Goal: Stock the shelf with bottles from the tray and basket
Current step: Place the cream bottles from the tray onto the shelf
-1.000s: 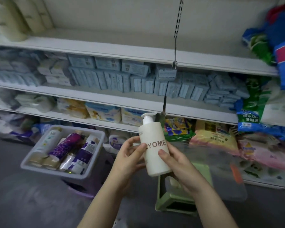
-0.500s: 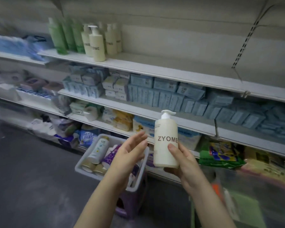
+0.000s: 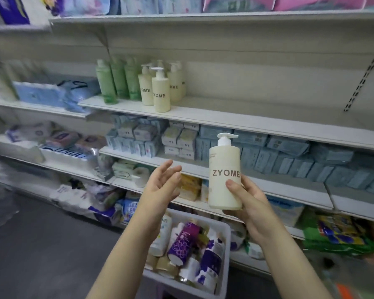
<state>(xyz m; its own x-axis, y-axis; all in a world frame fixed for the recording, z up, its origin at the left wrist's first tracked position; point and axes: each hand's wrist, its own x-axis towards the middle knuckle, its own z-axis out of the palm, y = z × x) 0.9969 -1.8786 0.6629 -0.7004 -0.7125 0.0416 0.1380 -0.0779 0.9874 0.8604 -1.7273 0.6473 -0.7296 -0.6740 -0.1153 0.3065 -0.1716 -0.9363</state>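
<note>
My right hand (image 3: 249, 198) grips a cream ZYOME pump bottle (image 3: 224, 169) upright in front of the shelves, thumb across its front. To the left of it my left hand (image 3: 162, 184) is held open, fingers straight, touching nothing. Up on the white shelf (image 3: 235, 117) stand several matching cream ZYOME bottles (image 3: 161, 91) beside green bottles (image 3: 117, 79). Below my arms sits a white tray (image 3: 226, 253) with several bottles lying in it, some purple-labelled (image 3: 183, 240).
Blue tissue packs (image 3: 268, 152) fill the shelf under the bottle shelf. Lower shelves carry paper rolls, wipes and bagged goods (image 3: 337, 236). The bottle shelf to the right of the cream bottles is bare. Grey floor (image 3: 41, 244) lies at the left.
My view has swung up and left, bringing the bottle shelf into sight. My left hand has let go of the bottle and moved away; my right hand holds it alone, raised higher.
</note>
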